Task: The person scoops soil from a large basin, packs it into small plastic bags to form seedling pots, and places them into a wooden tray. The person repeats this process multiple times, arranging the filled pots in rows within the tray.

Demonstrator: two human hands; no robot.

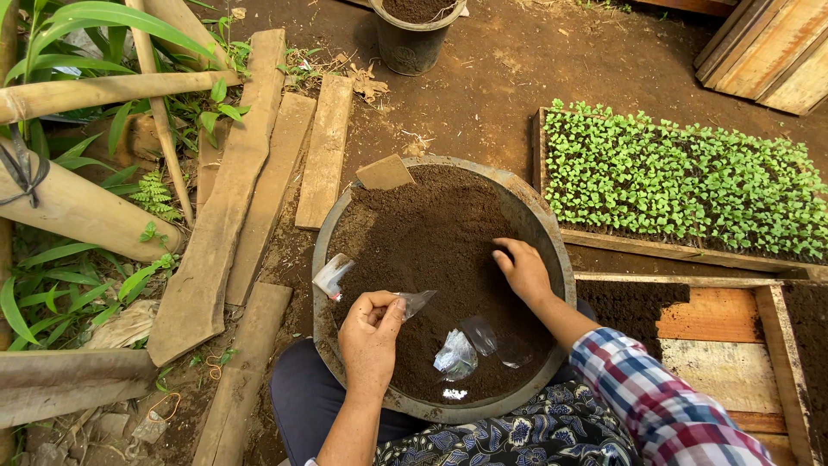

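Soil [431, 233], dark and fine, is filling a wide round metal basin [552, 233] that is resting across the person's lap. The left hand [371, 332] is hovering over the near left part of the basin, its fingers closed in a pinch on a small clear plastic bag [417, 301] whose free end is pointing right. The right hand [522, 267] is lying palm down on the soil at the right side of the basin, fingers loosely curled and pressing into the surface; it is holding nothing that can be seen. More clear bags [457, 354] are lying crumpled on the soil near the front rim, between the two hands, and another small bag [332, 274] is sitting at the left rim. A flat brown scraper [385, 173] is standing in the soil at the far rim. To the right, a wooden tray of green seedlings [681, 177] is sitting on the ground, well apart from both hands. A dark pot of soil [414, 30] is standing beyond the basin, and wooden planks [250, 164] are lying to the left.
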